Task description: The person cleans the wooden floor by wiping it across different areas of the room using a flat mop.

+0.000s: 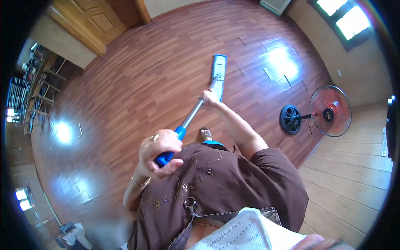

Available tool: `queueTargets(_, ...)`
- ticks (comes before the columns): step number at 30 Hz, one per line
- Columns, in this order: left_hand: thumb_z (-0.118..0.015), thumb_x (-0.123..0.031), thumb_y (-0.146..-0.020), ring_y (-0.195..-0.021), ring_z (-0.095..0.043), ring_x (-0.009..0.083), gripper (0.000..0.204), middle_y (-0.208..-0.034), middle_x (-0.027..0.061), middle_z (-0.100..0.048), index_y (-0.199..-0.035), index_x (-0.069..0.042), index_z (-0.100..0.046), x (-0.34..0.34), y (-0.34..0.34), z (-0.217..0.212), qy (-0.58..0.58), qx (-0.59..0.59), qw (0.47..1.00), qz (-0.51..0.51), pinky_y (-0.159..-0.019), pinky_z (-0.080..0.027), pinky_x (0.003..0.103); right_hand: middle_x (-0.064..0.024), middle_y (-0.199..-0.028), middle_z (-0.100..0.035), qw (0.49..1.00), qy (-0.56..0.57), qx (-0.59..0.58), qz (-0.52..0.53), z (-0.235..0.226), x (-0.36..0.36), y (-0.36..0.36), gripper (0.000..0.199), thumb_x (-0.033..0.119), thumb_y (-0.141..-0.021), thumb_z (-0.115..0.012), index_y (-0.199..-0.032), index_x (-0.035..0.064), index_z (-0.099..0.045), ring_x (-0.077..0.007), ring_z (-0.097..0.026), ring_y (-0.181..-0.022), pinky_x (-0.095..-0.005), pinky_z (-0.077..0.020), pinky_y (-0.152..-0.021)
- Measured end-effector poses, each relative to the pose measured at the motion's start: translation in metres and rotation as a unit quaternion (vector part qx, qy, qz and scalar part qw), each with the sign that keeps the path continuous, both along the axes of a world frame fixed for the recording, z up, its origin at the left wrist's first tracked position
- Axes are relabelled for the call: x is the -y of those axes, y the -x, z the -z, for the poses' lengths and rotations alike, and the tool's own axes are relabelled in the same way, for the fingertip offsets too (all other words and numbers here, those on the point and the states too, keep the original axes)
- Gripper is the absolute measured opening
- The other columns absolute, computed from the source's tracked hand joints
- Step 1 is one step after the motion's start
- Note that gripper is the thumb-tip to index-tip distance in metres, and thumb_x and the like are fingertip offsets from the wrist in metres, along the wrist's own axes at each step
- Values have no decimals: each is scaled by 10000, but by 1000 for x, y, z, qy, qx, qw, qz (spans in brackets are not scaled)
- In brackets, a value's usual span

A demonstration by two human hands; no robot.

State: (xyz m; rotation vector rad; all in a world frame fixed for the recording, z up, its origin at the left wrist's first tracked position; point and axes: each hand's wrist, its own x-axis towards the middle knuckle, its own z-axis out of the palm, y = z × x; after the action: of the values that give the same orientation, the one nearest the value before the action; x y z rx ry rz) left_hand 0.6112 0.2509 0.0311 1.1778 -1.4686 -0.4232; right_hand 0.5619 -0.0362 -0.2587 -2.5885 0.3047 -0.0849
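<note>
A flat mop stretches away from my body, its long blue-and-white head (219, 68) lying on the wood-look floor ahead. My left hand (160, 146), with a ring and a bracelet on it, grips the blue handle end (164, 159) close to my waist. Farther down, my right hand (209, 98) is wrapped around the metal pole (193, 114), not far from the mop head. The pole slants forward and to the right. Part of the mop head's near end is hidden behind my right hand.
To the right a standing fan with a red guard (330, 111) leans over from its black base (290, 120). A wooden door (93, 18) is at the far left, and cluttered shelves (41, 89) line the left side. My sandalled foot (206, 133) shows below the pole.
</note>
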Motion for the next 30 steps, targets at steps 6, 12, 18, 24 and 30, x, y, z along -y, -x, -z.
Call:
queueTargets(6, -727, -305, -684, -931, -646, 304, 284, -817, 105, -679, -770, -45, -653, 97, -4, 24, -90, -94, 976, 177, -942, -389, 446, -41, -732, -594, 977, -23, 80, 194, 14, 72, 97, 147, 110, -530, -649, -649, 127, -565, -266, -581, -874, -423, -403, -800)
queueTargets(12, -661, -143, -735, -821, -602, 244, 171, -688, 58, -581, -641, -55, -549, 154, 3, 27, -127, -72, 941, 307, -931, -390, 424, -25, -794, -616, 948, 21, 92, 305, 41, 93, 174, 122, 108, -582, -604, -696, 148, -597, -254, -576, -912, -404, -377, -804)
queueTargets(18, -643, -91, -734, -840, -588, 223, 138, -752, 83, -585, -657, -18, -554, 163, 2, 35, -146, -111, 953, 240, -931, -401, 400, -26, -766, -632, 959, 49, 71, 271, 30, 109, 175, 58, 145, -661, -606, -718, 151, -619, -249, -600, -862, -393, -372, -828)
queueTargets(24, -613, -88, -765, -832, -585, 197, 164, -732, 62, -586, -626, -24, -551, 142, -11, 30, -140, -123, 967, 175, -935, -399, 411, -16, -728, -618, 970, 24, 101, 218, 29, 112, 127, 76, 112, -639, -627, -698, 153, -602, -237, -603, -839, -387, -375, -832)
queueTargets(30, -611, -98, -777, -765, -593, 203, 234, -665, 60, -548, -583, -35, -495, 120, -14, 13, -107, -58, 985, 126, -907, -397, 410, -2, -797, -616, 980, -42, 104, 163, 33, 109, 67, 104, 84, -651, -622, -722, 161, -619, -235, -587, -913, -411, -387, -833)
